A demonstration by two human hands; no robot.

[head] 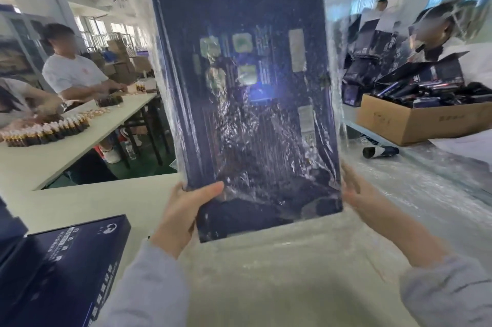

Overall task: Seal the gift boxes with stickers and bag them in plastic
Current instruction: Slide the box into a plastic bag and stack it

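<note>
- Head view showed the dark navy flat rectangular gift box (253, 87) raised upright in front of me, above the white table (93, 204), its long axis running straight up and its short lower edge down at the hands.
- The gift box sat inside a clear crinkled plastic bag (335, 87); film covered its whole front and stood out past its right edge.
- My left hand (183, 209) gripped the lower left corner, with the thumb laid across the front and the fingers hidden behind.
- My right hand (356, 193) was at the lower right edge behind the film. Its fingers looked fairly straight, pressed against the side and not wrapped round it, though the plastic blurred them.
- Both hands were at the bottom, so the box rose up and away from them. The left had the firmer hold; I judged it would carry the weight while the right worked the film.
- I could not tell where the bag's mouth was, nor whether a sealing sticker was on.
- A second dark blue printed flat box (66, 260) lay on the table at lower left, well apart from the raised one.
- A layer of clear plastic sheeting (292, 273) lay on the table under my forearms.
- A brown cardboard carton (415, 121) of dark packages stood on the right, with another person beside it.
</note>
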